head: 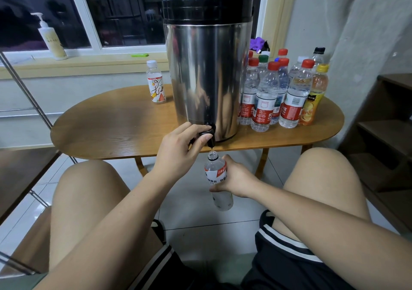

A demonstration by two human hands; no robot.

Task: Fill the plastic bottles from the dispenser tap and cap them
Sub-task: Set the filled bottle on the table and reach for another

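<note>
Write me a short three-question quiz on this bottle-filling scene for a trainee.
1. True or false: the bottle that the right hand holds under the tap is capped.
2. Which hand pinches the tap lever? A) left hand B) right hand C) neither
3. Fill in: the juice bottle on the table has a ___ cap.
Key: 1 false; 2 A; 3 yellow.

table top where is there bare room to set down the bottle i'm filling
Bare wood on the table left of the dispenser, in front of the white-capped bottle. Right of the dispenser is crowded with capped bottles.
</note>
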